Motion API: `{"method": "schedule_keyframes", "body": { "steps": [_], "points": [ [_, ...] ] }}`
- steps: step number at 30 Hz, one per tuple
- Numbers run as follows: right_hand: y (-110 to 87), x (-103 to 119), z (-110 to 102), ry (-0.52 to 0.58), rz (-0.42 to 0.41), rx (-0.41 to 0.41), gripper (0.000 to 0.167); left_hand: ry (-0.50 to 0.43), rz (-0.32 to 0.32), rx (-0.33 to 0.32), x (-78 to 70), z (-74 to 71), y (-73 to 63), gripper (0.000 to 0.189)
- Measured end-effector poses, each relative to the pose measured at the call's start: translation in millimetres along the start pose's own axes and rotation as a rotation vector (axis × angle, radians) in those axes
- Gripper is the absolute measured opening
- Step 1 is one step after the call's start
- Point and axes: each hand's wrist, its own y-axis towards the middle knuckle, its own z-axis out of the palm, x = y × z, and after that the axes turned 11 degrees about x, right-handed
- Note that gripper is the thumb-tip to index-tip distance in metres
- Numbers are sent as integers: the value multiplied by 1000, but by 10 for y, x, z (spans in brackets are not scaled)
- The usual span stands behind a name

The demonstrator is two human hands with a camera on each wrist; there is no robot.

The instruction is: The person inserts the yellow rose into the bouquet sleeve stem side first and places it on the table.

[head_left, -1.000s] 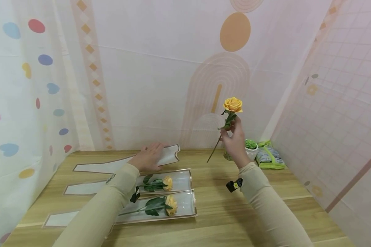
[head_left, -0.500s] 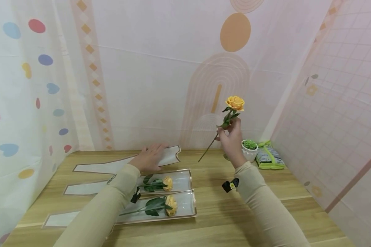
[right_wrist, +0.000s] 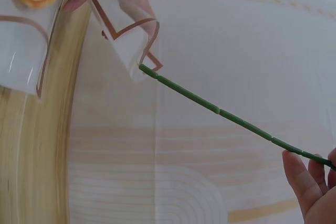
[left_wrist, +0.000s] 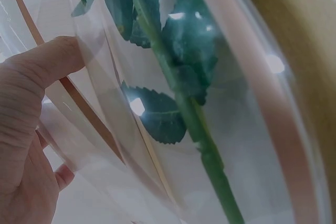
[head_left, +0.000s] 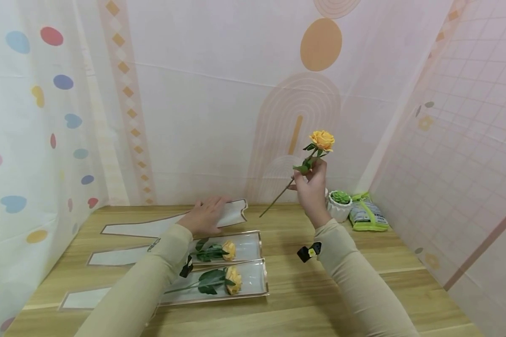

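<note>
In the head view, my right hand (head_left: 314, 189) pinches a yellow rose (head_left: 322, 140) by its stem just below the leaves. The bloom points up and the bare stem slants down to the left. In the right wrist view, the green stem's (right_wrist: 218, 109) tip overlaps the open end of a clear flower sleeve (head_left: 234, 213); whether they touch I cannot tell. My left hand (head_left: 205, 215) holds that brown-edged sleeve near its wide end, thumb at the near side. Nearer to me lie two more sleeves, each with a yellow rose (head_left: 228, 250) inside; my left forearm partly covers them.
At the back right stand a white pot with a green succulent (head_left: 340, 206) and a yellow-green packet (head_left: 368, 215). Another white object shows partly behind my right hand. The wooden table (head_left: 303, 299) meets a patterned curtain (head_left: 194, 117) at its back edge.
My right hand has shifted slightly left with the rose, and its stem tip has swung left and up toward the sleeve. My left hand has stayed in place.
</note>
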Motion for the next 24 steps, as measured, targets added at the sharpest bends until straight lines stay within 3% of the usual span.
{"method": "schedule_keyframes", "body": {
  "steps": [24],
  "points": [
    [-21,-5,247,52,-7,-13,40,-7,4,19,-19,-11,-3,97]
  ]
}}
